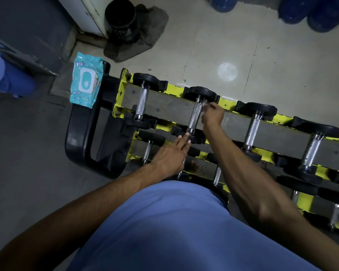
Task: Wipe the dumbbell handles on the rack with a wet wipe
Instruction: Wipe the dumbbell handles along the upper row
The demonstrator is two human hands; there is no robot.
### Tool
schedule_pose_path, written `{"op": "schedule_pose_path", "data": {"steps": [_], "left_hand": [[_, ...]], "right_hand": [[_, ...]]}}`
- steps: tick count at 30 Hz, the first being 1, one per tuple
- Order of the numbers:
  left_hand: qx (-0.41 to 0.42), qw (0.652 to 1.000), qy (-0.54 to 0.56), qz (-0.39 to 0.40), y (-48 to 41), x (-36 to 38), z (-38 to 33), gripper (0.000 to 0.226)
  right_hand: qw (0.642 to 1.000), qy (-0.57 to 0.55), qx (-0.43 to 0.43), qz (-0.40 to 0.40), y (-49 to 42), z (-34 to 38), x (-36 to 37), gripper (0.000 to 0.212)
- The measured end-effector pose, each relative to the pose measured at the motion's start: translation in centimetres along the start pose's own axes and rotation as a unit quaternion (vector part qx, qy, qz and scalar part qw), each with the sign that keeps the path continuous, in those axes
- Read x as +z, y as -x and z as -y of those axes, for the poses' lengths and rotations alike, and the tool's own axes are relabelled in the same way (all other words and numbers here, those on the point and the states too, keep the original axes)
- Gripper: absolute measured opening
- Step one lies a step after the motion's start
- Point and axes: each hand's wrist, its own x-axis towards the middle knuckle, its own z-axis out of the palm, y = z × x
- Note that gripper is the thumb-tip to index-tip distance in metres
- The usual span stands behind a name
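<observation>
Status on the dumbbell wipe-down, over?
Left hand open, fingertips on near head of second top-row dumbbell. Right hand pinching wet wipe at far end of its handle. Nothing in the way.

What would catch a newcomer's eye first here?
The yellow dumbbell rack runs across the middle. On its top row the right hand holds a wet wipe at the second handle from the left, and the left hand touches that dumbbell's near end. A turquoise wipe pack lies on the rack's left end.
</observation>
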Motion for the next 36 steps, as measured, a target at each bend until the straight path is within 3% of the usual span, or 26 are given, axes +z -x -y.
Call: {"op": "schedule_pose_path", "data": {"steps": [3,5,8,12,15,18,22,24,25,28,30,33,34,36], "left_hand": [[0.002,1.000,0.000,-0.008,-0.1,0.1,0.2,0.084],[0.003,1.000,0.002,-0.006,-0.1,0.2,0.3,0.085],[0.003,1.000,-0.003,-0.006,-0.2,0.4,0.4,0.085],[0.007,1.000,0.002,-0.012,-0.2,0.6,0.5,0.085],[0.008,1.000,0.000,-0.011,-0.3,0.8,0.7,0.086],[0.007,1.000,0.000,-0.011,-0.5,1.0,0.7,0.087],[0.003,1.000,0.017,-0.020,-0.6,1.0,0.5,0.074],[0.004,1.000,0.019,-0.022,-0.7,1.1,0.6,0.075],[0.003,1.000,0.018,-0.022,-0.8,1.3,0.6,0.080],[0.000,1.000,0.012,-0.021,-0.9,1.7,0.6,0.090],[0.003,1.000,0.012,-0.019,-0.8,1.7,0.5,0.089],[0.006,1.000,0.017,-0.021,-0.9,1.3,0.4,0.084],[0.005,1.000,0.015,-0.022,-0.9,1.2,0.4,0.085],[0.003,1.000,0.008,-0.023,-0.7,1.1,0.5,0.089]], "right_hand": [[0.986,0.081,-0.135,-0.054,2.4,-1.8,-0.2,0.008],[0.957,0.161,-0.233,-0.070,3.5,-2.1,-0.4,0.013],[0.865,0.303,-0.397,-0.053,3.3,-2.3,-1.5,0.014],[0.741,0.447,-0.501,0.031,1.4,-1.9,-2.7,0.038],[0.659,0.530,-0.530,0.059,1.3,0.1,-2.1,0.030],[0.604,0.636,-0.474,0.078,2.3,2.5,-0.3,0.020],[0.455,0.754,-0.390,0.270,5.5,2.7,1.3,0.022],[0.417,0.765,-0.419,0.256,5.0,4.0,1.2,0.020],[0.416,0.766,-0.439,0.217,4.5,5.0,1.1,0.021],[0.476,0.727,-0.474,0.144,2.4,6.0,0.0,0.028],[0.465,0.717,-0.474,0.213,3.0,4.1,-0.5,0.021],[0.411,0.723,-0.440,0.339,4.1,2.6,-0.3,0.018],[0.413,0.719,-0.452,0.327,3.7,3.2,-0.1,0.019],[0.456,0.698,-0.486,0.260,2.3,4.9,-0.3,0.019]]}}
